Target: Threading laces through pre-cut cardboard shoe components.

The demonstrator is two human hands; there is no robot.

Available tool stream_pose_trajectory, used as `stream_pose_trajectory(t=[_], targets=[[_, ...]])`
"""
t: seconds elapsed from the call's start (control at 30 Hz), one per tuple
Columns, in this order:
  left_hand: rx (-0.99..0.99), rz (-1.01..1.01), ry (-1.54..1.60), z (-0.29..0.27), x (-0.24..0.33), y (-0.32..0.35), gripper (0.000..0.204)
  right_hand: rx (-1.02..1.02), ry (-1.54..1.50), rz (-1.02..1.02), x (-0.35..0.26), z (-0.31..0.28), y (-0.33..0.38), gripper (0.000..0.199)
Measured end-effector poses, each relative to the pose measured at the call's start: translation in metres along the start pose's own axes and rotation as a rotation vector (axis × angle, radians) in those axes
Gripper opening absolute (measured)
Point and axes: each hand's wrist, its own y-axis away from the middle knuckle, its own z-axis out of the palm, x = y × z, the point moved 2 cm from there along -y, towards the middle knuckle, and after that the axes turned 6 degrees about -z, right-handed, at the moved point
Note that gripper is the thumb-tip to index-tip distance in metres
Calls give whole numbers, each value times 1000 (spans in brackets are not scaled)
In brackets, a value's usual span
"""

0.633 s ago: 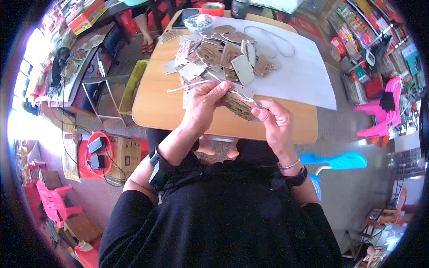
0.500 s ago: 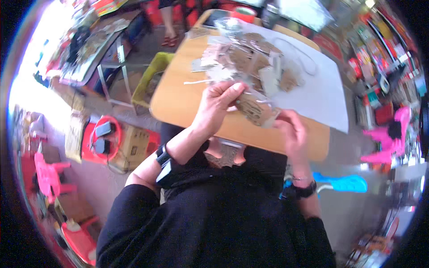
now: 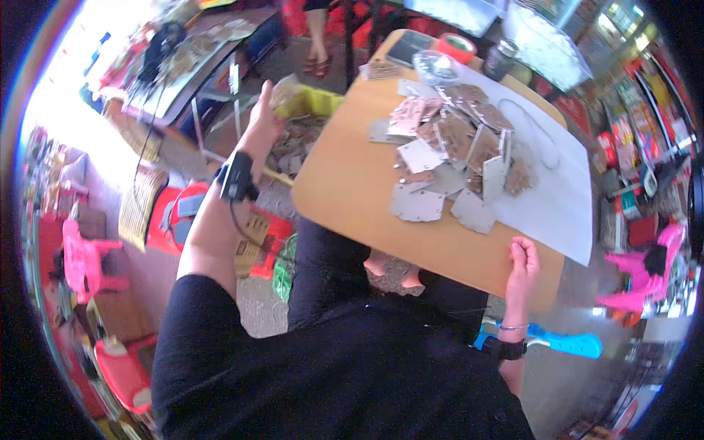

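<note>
Tag (image 3: 286,89), flat, pale brown, blurred, at fingers of my left hand (image 3: 264,117), near far left corner of yellow plastic bin (image 3: 317,101). Left thumb up, hand partly open; cannot tell whether tag is pinched or loose. Bin holds brown and whitish flat pieces (image 3: 297,143). My right hand (image 3: 523,271) half curled, nothing visible in it, at near edge of light-wood, round-cornered table (image 3: 345,176). Brown-and-white tag heap (image 3: 455,139) mid-table; beyond it, 1 clear round bowl (image 3: 437,67), 1 red tape roll (image 3: 457,48).
</note>
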Motion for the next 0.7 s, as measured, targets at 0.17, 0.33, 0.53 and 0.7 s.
stream_pose_trajectory(t=[0.17, 0.33, 0.53, 0.7], targets=[[-204, 269, -205, 18, -29, 29, 27, -14, -97, 33, -6, 2, -5, 13], [-461, 838, -582, 81, -38, 135, 31, -22, -4, 65, -7, 3, -6, 12], [-707, 1142, -873, 108, -60, 219, 43, 51, 24, 25, -12, 1, -5, 11], [-643, 1122, -910, 108, -82, 236, 46, 1, -31, 33, -14, 0, -3, 12]])
